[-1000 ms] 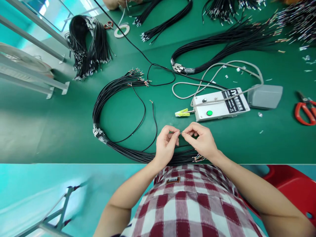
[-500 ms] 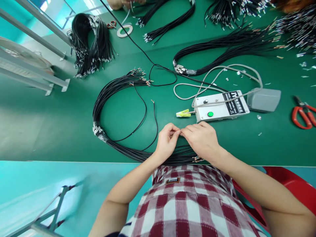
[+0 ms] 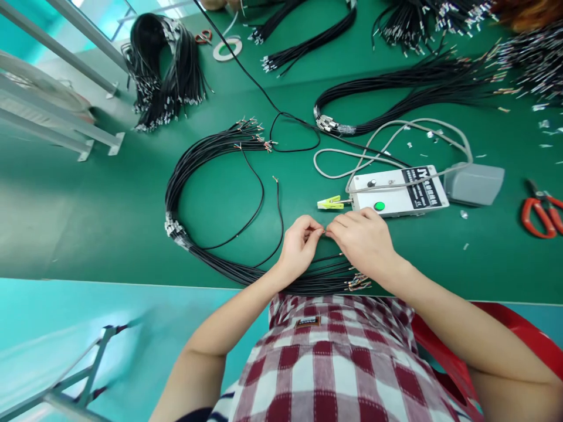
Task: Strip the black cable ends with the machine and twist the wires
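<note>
My left hand (image 3: 301, 245) and my right hand (image 3: 361, 239) meet fingertip to fingertip over the front of the green table. Both are closed in a pinch on something too small to make out, perhaps hidden by the fingers. Under and beside them runs a curved bundle of black cables (image 3: 176, 176), bound with a clear and silvery tie at its left bend. Its stripped wire ends (image 3: 359, 282) show below my right hand. Just behind my hands is a white box (image 3: 398, 193) with a green button and a yellow clip (image 3: 331, 203).
A grey pedal (image 3: 474, 184) and red-handled pliers (image 3: 539, 217) lie to the right. More cable bundles (image 3: 334, 97) lie farther back, with a tape roll (image 3: 227, 49) and small scissors (image 3: 203, 37). Metal rails stand at the left. Part of another person's hand shows at the top edge.
The view has shifted slightly. My hands keep their pinches close together, with a slightly wider gap between the fingertips. More wire ends show below my right hand.
</note>
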`<state>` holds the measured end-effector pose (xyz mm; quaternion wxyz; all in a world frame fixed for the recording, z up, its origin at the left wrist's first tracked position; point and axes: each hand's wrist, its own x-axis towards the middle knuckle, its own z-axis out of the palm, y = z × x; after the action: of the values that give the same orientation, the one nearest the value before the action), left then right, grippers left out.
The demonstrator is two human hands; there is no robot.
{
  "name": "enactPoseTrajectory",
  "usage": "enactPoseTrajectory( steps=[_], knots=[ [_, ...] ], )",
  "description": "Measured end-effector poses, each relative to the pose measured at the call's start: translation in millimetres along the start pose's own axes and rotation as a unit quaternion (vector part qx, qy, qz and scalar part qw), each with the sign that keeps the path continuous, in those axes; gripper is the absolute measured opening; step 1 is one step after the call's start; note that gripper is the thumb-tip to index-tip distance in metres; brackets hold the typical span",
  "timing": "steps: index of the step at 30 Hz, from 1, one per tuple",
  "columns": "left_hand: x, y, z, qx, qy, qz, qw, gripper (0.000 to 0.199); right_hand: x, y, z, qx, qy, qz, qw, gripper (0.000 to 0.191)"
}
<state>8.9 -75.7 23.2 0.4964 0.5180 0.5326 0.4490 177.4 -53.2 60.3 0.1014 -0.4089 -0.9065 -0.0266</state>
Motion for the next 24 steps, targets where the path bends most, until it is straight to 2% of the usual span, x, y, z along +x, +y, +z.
enactPoseTrajectory(
  steps=[5,8,10,12,17,24],
  knots=[
    [14.8,0.3,-9.5,-0.056,0.021,-0.034,0.998,0.018,18.0,24.7,-1.4,-0.04,0.004,0.002,0.999,0.016],
    [27.4,1.3,-11.8,-0.08,0.029,-0.04,0.996,0.025,36.6,32.3,-0.4,-0.062,-0.023,0.009,0.998,0.011],
    [34.7,1.5,-12.2,-0.087,0.036,-0.04,0.995,0.028,47.0,35.3,4.5,-0.072,-0.047,0.013,0.996,0.016],
    [40.4,0.8,-12.4,-0.097,0.042,-0.045,0.993,0.029,52.7,38.0,11.5,-0.069,-0.043,0.005,0.997,0.022],
    [48.8,-5.7,-11.1,-0.095,0.053,-0.052,0.993,0.028,52.2,45.0,23.4,-0.005,0.009,-0.016,1.0,0.031],
    [55.1,-18.6,-5.2,-0.012,0.064,-0.025,0.998,0.018,53.1,46.9,20.3,0.01,0.0,-0.02,1.0,0.03]
  ],
)
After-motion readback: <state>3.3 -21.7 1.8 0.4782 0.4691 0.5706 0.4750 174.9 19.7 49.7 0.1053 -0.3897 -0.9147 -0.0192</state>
